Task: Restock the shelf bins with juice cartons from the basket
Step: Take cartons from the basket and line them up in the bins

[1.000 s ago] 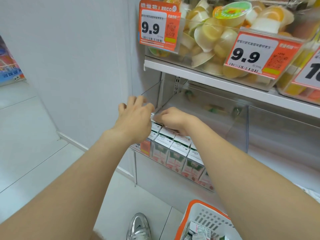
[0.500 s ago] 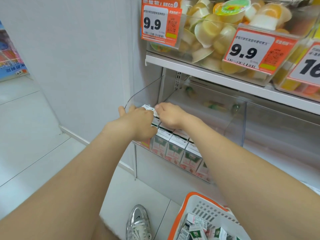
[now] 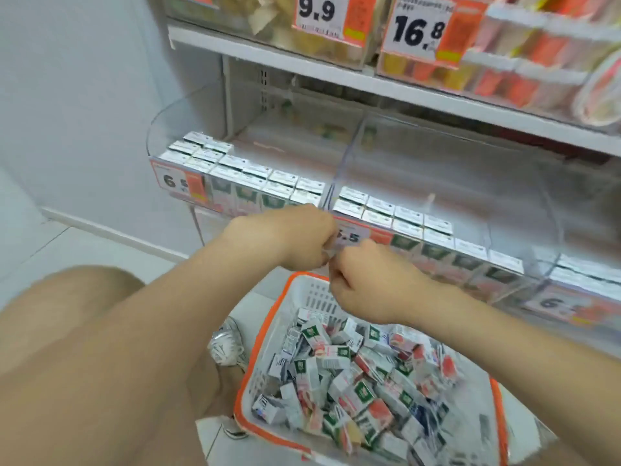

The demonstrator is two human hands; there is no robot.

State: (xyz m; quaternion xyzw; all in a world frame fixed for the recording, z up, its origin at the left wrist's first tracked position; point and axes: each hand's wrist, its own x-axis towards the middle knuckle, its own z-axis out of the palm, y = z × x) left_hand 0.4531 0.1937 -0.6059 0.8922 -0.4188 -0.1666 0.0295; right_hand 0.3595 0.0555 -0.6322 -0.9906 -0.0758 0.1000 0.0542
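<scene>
Left hand (image 3: pixel 285 240) and right hand (image 3: pixel 373 284) held together, fingers (image 3: pixel 342 264) of both curled, knuckles nearly touching. Small pale scrap possibly pinched between them, but blurred, so hold cannot be told. Shelf bins set just beyond fingers: left bin (image 3: pixel 174 129) and middle bin (image 3: pixel 470 183) lined at front with standing cartons (image 3: pixel 396 213), backs left unfilled. Basket (image 3: pixel 257 344) placed directly below fingers, heaped with loose juice cartons (image 3: pixel 353 375). Judged: restocking begun, well short of done, and most stock yet to be shelved.
</scene>
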